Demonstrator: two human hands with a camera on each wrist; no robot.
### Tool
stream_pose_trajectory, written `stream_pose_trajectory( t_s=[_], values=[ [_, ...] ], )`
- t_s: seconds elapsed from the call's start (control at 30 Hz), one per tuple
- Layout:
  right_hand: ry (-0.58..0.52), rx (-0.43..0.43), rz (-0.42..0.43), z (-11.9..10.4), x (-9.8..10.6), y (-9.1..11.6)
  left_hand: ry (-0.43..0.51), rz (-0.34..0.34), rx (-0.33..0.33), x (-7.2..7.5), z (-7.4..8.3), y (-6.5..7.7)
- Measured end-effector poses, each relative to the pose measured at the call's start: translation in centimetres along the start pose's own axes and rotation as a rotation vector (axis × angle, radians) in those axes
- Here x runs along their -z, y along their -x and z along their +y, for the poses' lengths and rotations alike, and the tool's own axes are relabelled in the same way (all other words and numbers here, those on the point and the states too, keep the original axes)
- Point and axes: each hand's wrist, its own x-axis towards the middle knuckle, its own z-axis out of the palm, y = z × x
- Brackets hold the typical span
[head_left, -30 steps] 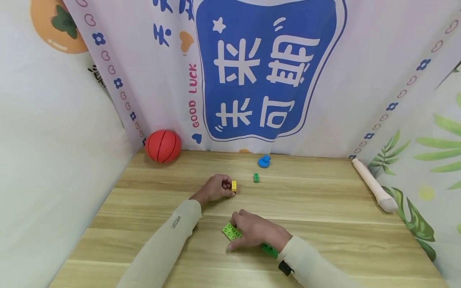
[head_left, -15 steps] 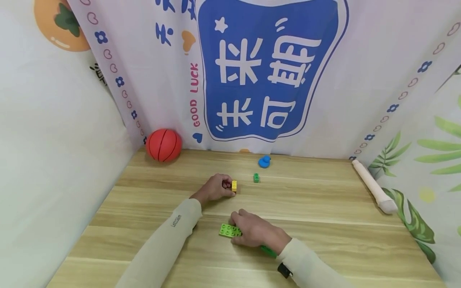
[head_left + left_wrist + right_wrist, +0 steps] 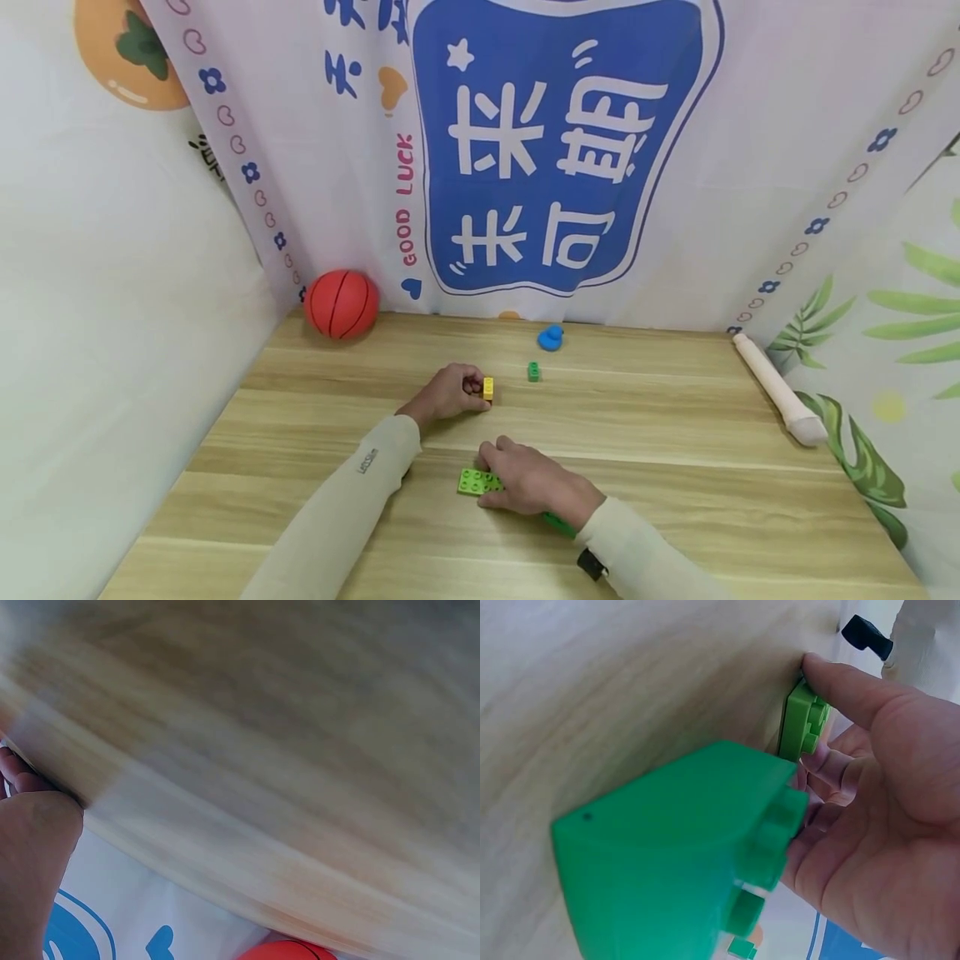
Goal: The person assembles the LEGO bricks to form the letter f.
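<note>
In the head view my left hand holds a small yellow toy brick between thumb and fingers, on or close to the wooden table. The left wrist view catches only part of that hand, with the brick out of sight. Nearer the front, my right hand grips a light green eight-stud-type flat brick by its right end, thumb on the near side, fingers on the far side. A dark green brick sits under my right wrist, mostly covered in the head view.
A small green brick and a blue toy duck lie farther back. The red ball stands in the back left corner. Along the right edge lies a pale stick-shaped object. Printed cloth hangs around the wooden table.
The light green brick has turned from slanted to nearly level with the table's front edge. My right thumb has moved in toward the fingers. The left hand and yellow brick stay put.
</note>
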Motion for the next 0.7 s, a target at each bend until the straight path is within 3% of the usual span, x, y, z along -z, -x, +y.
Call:
stream_pose_trajectory(
  t_s=[0.5,0.7],
  values=[
    [-0.034,0.023,0.009,0.5,0.1,0.1,0.009,0.004,-0.023,0.0,-0.1,0.2],
    [-0.046,0.013,0.037,1.9,1.9,-0.2,-0.002,0.003,-0.049,0.0,-0.4,0.0]
  ],
)
